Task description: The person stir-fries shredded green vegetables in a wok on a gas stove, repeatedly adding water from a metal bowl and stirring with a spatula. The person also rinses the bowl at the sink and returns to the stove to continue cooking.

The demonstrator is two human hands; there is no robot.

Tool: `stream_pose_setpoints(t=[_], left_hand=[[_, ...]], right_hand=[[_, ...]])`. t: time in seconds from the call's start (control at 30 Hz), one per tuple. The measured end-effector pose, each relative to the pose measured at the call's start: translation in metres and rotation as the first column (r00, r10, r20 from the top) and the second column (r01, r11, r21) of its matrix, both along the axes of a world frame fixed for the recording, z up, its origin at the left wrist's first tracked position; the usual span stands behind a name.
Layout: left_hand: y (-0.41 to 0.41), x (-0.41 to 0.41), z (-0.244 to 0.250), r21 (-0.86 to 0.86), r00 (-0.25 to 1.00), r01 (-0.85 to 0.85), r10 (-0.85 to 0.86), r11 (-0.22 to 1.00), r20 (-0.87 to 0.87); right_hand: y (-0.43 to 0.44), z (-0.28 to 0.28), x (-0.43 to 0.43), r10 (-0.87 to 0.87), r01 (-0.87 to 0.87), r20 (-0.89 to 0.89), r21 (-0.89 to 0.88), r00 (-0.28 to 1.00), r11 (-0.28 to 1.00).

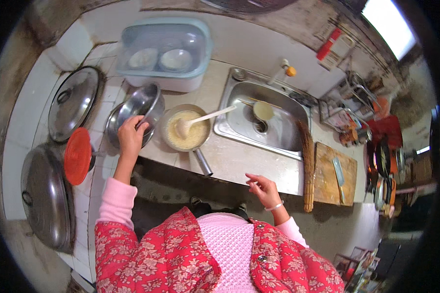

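My left hand (131, 136) grips the near rim of a steel bowl (146, 100), which is tilted above another steel bowl (113, 126); whether the two touch I cannot tell. Just right of them stands a saucepan (168, 141) of pale yellow, grainy food in liquid. A white ladle (212, 115) rests in the pan, its handle leaning over the rim toward the sink. My right hand (264, 188), with a bracelet at the wrist, hangs in front of the counter's edge. Its fingers are loosely bent and hold nothing.
A steel sink (238, 128) contains a small bowl (263, 110) and chopsticks. Right of it lie a straw brush (308, 172) and a cleaver (338, 172) on a wooden cutting board (322, 186). Pot lids (75, 104) and a red strainer (77, 156) are at left; a lidded plastic box (165, 80) stands behind.
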State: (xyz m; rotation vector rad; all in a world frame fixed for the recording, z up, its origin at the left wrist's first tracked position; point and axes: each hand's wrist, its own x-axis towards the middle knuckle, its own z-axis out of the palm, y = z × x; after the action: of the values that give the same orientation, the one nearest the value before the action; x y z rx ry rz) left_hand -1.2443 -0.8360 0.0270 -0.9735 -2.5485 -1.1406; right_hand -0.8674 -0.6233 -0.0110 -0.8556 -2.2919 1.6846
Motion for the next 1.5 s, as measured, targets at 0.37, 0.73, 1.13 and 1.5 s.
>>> stream_pose_setpoints(t=[0.37,0.73,1.13,1.5], left_hand=[[0.197,0.171,0.005,-0.207,0.603,0.705,-0.727,0.678,-0.329],[0.326,0.179,-0.079,0.343,-0.343,-0.222,-0.403,0.913,0.849],[0.393,0.159,-0.148,0.306,-0.228,-0.38,-0.409,0.873,0.884],[0.424,0.15,-0.142,0.336,-0.27,-0.36,-0.442,0.87,0.856]], right_hand=[[0.131,-0.007,-0.044,-0.564,0.237,-0.122,-0.82,0.817,0.521],[0.264,-0.091,-0.021,-0.537,0.292,-0.079,-0.768,0.84,0.57],[0.408,0.031,-0.18,-0.204,0.018,0.119,0.823,0.972,0.568],[0.427,0.028,-0.177,0.13,-0.051,-0.001,0.918,0.992,0.394]])
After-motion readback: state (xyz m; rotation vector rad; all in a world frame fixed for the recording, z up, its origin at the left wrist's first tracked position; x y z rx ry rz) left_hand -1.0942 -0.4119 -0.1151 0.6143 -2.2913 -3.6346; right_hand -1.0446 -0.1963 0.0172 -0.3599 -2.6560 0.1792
